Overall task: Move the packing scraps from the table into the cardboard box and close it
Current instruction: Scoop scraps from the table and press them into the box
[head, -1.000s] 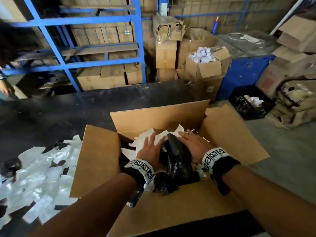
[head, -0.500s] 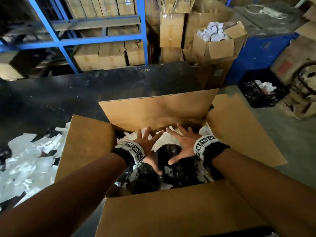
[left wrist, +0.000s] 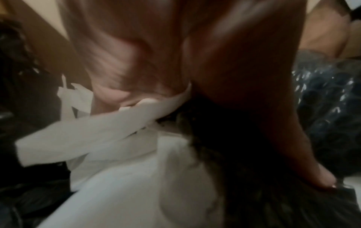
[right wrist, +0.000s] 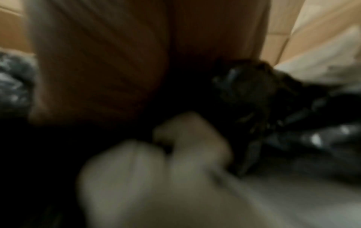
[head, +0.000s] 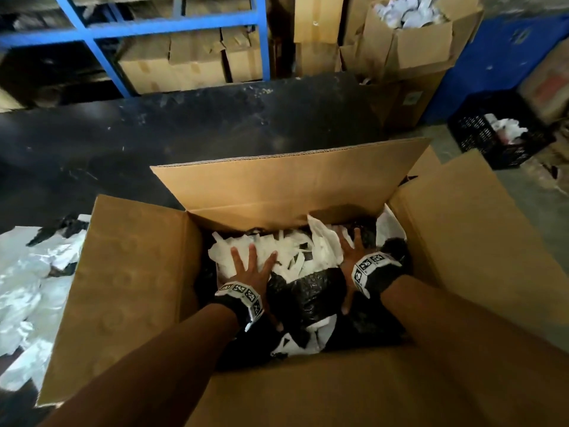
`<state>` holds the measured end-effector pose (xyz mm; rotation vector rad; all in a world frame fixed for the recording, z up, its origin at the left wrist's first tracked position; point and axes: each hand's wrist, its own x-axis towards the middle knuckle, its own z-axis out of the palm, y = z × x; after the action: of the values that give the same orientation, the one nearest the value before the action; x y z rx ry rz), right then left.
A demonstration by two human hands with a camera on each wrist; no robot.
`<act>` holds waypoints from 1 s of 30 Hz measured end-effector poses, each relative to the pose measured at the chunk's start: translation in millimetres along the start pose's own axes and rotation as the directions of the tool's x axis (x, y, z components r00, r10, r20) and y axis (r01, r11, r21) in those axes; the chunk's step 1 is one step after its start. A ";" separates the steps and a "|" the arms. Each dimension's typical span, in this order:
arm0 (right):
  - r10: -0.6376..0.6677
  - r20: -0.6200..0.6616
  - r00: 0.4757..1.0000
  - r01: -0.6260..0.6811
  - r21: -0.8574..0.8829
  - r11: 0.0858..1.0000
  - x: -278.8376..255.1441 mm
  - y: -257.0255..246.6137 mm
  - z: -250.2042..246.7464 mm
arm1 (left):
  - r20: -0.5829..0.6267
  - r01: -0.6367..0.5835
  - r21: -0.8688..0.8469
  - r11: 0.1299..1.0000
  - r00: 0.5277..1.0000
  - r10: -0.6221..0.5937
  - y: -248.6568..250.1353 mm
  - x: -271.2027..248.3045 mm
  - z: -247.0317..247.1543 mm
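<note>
Our wrist views are blurry. Our left hand (head: 250,266) and right hand (head: 349,257), fingers spread flat, press soft white and crinkly black scraps (head: 308,291) inside the cardboard box (head: 129,288).

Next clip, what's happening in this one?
A person is packing scraps into an open cardboard box on a dark table. Both hands are inside it, fingers spread: the left hand presses flat on white scraps, the right hand on white and black scraps. More white scraps lie on the table left of the box. All four flaps are open.
</note>
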<state>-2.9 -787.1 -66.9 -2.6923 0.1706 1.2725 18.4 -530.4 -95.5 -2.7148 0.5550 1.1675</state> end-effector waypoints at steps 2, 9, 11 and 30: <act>0.023 -0.069 0.997 -0.023 0.011 1.000 2.0 1.6 9.2 | 0.033 -0.016 -0.010 1.000 0.999 0.016 0.6 -2.8 -6.7; -0.074 -0.004 0.997 0.072 -0.155 0.985 -34.8 11.3 -37.8 | 0.022 -0.035 -0.007 0.999 0.999 0.036 0.2 -34.5 -56.2; -0.107 -0.053 0.993 0.097 -0.163 0.982 -43.7 13.6 -54.3 | -0.022 -0.040 -0.004 0.999 0.999 0.040 0.7 -40.6 -71.8; -0.067 -0.013 0.998 0.063 -0.205 0.977 -36.1 -21.1 -32.5 | 0.002 -0.078 0.005 0.997 0.997 0.078 -16.6 -27.3 -48.5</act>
<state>2.5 -771.3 -16.6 -2.8550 -0.0490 1.3107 40.2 -520.3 -42.6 -2.7099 0.6691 1.1842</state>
